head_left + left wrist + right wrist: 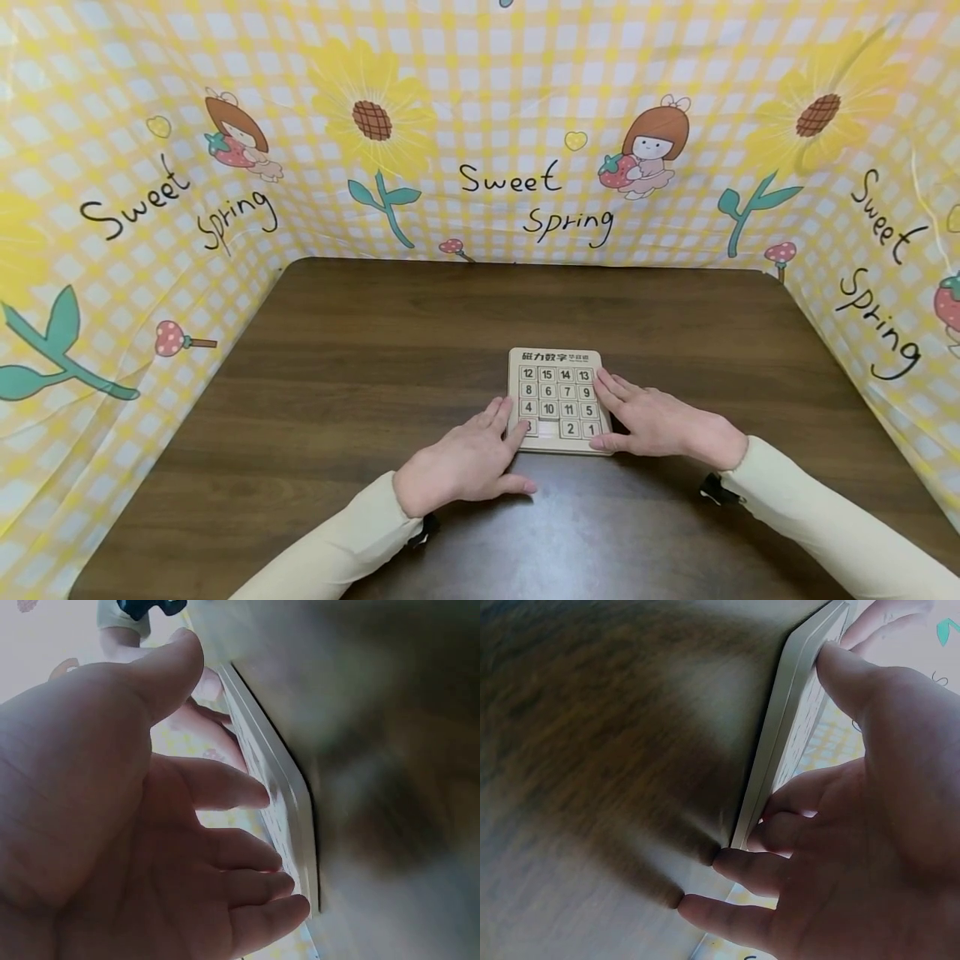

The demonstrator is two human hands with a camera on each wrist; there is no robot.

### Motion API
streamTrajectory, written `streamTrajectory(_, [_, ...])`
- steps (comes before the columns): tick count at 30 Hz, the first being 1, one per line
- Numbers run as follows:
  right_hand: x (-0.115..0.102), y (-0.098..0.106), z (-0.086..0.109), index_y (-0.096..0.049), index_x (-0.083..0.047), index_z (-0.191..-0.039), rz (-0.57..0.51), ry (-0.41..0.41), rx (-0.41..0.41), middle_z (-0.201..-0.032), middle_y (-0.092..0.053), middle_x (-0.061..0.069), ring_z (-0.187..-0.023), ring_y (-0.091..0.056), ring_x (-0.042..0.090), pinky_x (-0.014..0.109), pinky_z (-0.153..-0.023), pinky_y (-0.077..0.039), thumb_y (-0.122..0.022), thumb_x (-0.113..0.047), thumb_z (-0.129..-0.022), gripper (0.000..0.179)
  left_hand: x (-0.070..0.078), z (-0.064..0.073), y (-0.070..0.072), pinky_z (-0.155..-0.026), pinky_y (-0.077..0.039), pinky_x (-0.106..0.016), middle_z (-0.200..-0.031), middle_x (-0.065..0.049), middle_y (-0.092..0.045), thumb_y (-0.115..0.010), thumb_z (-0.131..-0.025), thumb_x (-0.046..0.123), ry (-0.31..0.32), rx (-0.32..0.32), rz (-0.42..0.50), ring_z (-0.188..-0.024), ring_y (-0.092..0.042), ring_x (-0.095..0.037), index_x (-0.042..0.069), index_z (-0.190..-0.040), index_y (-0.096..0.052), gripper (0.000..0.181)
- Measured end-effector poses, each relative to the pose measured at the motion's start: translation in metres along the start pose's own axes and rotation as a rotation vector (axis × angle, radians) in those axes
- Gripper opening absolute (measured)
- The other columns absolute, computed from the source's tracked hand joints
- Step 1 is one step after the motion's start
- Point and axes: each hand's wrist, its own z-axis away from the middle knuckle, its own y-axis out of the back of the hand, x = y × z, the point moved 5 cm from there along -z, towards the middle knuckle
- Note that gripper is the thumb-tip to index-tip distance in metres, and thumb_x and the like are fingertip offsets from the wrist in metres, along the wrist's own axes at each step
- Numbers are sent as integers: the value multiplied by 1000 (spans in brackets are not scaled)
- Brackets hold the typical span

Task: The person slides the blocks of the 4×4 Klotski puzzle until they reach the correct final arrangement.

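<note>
A pale sliding number puzzle (556,358) lies flat on the dark wooden table, number tiles in rows under a printed heading. Its bottom row has a gap (548,429) between tile 3 and tile 2 (571,429). My left hand (468,458) reaches over the left edge, index fingertip on tile 3, thumb held away, the other fingers along the side. On the right, my right hand (663,423) rests with straight fingers, its thumb over the lower right corner and fingertips beside tile 13 (584,376). In the right wrist view, two fingertips (724,859) reach down past the puzzle's edge (780,712) to the table.
The brown table (390,325) extends around the puzzle on all sides. A yellow checked cloth (480,108) with printed flowers stands as walls behind and at both sides. Dark straps or devices (722,490) sit at the wrists over cream sleeves (817,508).
</note>
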Motion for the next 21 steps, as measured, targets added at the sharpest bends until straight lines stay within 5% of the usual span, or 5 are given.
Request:
streamTrajectory(13, [-1,1,1,-23,2,-154,0,0,4,-162,-17,22,-148,-26,41,62,-109,-36,-51,-63,-92,94,27,-16,5,-120,-29,-45,-162,-23,-19,-43,-92,71,-38,7,-84,-151,-19,-35,26,-155,-31,78])
streamTrajectory(21, [-2,0,0,-23,3,-154,-7,3,-4,-162,-16,23,-148,-25,41,62,-109,-36,-52,-63,-93,94,34,-26,0,-120,-28,-46,-164,-13,-20,-42,-91,73,-62,1,-140,-151,-19,-35,24,-155,-30,82])
